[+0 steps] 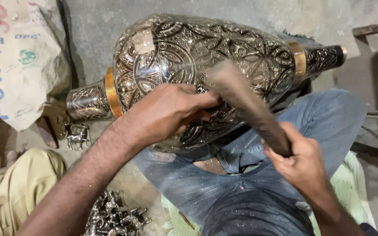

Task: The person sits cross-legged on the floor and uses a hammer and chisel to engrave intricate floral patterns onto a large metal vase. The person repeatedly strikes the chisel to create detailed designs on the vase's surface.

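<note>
head view: a large engraved metal vase (197, 57) lies on its side across the person's lap, neck toward 3 o'clock, foot toward 9 o'clock, with brass-coloured bands at both ends. the left hand (167, 111) rests on the belly of the vase near the centre of the frame, fingers curled and pinched as if around a small tool; whatever it grips is hidden, so i cannot tell what it is. the right hand (300, 159), at about 4 o'clock, is closed around the handle of a wooden mallet (248, 102), whose blurred head sits just beside the left fingertips.

risks, as a judgement: the mallet head is so close to the left fingers that a slightly off swing could hit them. the rounded vase only rests on the jeans (241, 192), so a blow could make it roll and mar the pattern. small metal figurines (114, 216) lie at 7 o'clock; a slipping vase could knock into them.
</note>
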